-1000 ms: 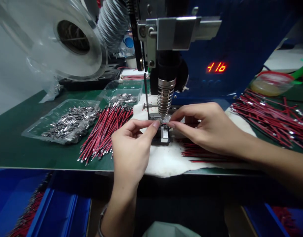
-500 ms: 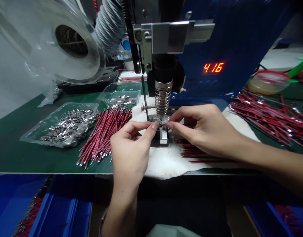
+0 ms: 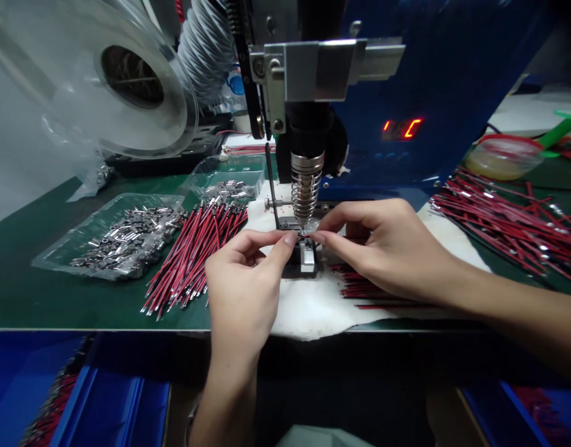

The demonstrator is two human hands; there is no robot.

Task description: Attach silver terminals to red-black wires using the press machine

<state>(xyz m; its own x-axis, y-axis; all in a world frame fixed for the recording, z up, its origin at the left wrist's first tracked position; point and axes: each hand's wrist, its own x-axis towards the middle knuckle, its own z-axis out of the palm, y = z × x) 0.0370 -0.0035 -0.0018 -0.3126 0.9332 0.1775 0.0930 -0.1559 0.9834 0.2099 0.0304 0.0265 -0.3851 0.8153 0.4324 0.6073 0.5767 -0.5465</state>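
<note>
My left hand (image 3: 241, 282) and my right hand (image 3: 383, 245) meet fingertip to fingertip over a small black fixture (image 3: 304, 259) under the machine's coiled metal tip (image 3: 305, 189). Both hands pinch something tiny at the fixture; I cannot make out what it is. A pile of red and black wires (image 3: 195, 254) lies just left of my left hand. More red wires (image 3: 364, 288) lie under my right hand on a white cloth (image 3: 313, 310).
A blue machine (image 3: 429, 81) with a red number display (image 3: 401, 128) stands behind the hands. Clear trays of small metal parts (image 3: 122, 239) sit at left, below a large clear reel (image 3: 103, 74). Another heap of red wires (image 3: 509, 217) lies right. Blue bins (image 3: 108, 403) sit below the table edge.
The hands have stayed at the fixture. The red display, which read 416, now shows only partial segments. The view has shifted slightly.
</note>
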